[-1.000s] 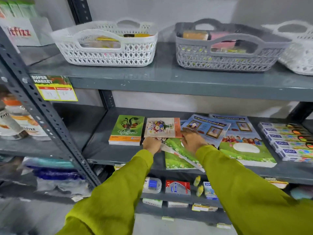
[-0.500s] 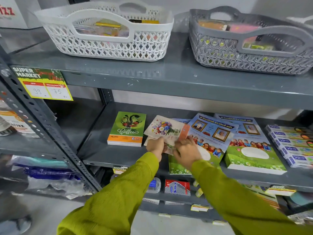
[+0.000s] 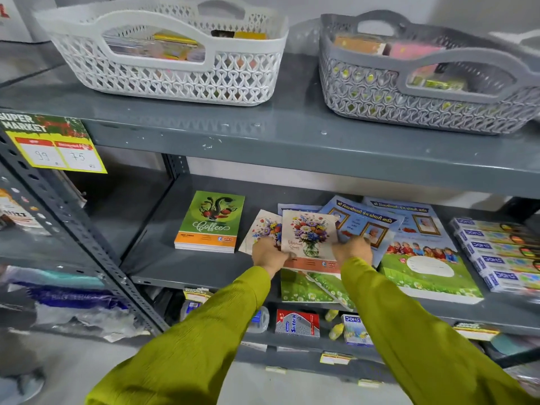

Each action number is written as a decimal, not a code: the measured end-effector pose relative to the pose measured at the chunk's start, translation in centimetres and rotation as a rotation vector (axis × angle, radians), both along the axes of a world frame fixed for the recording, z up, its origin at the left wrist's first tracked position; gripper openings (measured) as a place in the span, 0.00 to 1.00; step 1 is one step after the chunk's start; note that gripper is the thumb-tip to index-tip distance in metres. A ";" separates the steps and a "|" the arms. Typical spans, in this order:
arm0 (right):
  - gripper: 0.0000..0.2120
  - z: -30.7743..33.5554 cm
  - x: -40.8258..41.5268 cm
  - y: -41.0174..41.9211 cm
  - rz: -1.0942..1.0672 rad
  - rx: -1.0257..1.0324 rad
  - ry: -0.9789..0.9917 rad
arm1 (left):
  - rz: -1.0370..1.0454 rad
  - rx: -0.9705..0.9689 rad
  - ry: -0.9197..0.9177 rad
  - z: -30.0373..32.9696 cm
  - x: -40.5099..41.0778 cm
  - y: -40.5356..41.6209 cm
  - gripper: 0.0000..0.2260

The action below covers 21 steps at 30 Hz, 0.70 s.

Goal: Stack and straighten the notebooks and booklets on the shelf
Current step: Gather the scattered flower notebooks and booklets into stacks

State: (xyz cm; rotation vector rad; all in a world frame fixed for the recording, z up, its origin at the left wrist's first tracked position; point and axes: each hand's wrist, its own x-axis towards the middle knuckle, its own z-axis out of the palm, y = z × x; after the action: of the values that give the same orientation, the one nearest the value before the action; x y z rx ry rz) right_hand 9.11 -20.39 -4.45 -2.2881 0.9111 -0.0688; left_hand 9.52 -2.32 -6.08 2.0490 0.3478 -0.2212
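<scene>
On the middle grey shelf [image 3: 204,267], my left hand [image 3: 267,254] and my right hand [image 3: 352,249] grip the two sides of a flower-vase notebook [image 3: 309,235], held upright-facing. A second floral notebook [image 3: 261,229] lies tilted behind it at the left. Underneath lie skewed blue-and-green booklets [image 3: 365,220], their lower edges [image 3: 309,287] overhanging the shelf front. A neat stack of the same booklets [image 3: 423,258] sits to the right. A small stack of green Coffee notebooks [image 3: 210,223] stands apart on the left.
Boxed packs labelled Doms [image 3: 496,252] line the shelf's right end. The shelf above holds a white basket [image 3: 175,68] and a grey basket [image 3: 423,89]. A yellow price tag [image 3: 55,147] hangs at left. Small boxes [image 3: 296,323] fill the lower shelf.
My hands have turned the flower notebook from a leftward tilt to straight, one hand on each side. The camera moved closer, and a second floral notebook now shows behind.
</scene>
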 end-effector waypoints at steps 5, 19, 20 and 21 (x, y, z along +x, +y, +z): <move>0.20 0.2 0.8 0.7 0.016 0.175 0.037 | -0.095 0.014 -0.010 0.1 0.0 0.5 0.18; 0.11 -0.1 -3.9 0.8 0.154 0.908 -0.367 | -0.081 -0.184 -0.370 -1.2 -5.2 6.4 0.18; 0.11 -0.1 -4.2 1.0 0.152 0.935 -0.381 | -0.081 -0.188 -0.377 -1.1 -5.5 6.7 0.17; 0.10 -0.2 -4.4 1.3 0.150 0.957 -0.387 | -0.074 -0.193 -0.380 -1.1 -5.8 7.0 0.17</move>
State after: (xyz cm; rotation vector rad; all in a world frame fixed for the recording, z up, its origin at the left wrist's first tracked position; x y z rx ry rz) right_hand 4.70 -19.08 -4.65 -1.3688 0.4147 -0.0030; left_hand 3.75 4.70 -7.13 1.8645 0.0141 0.0884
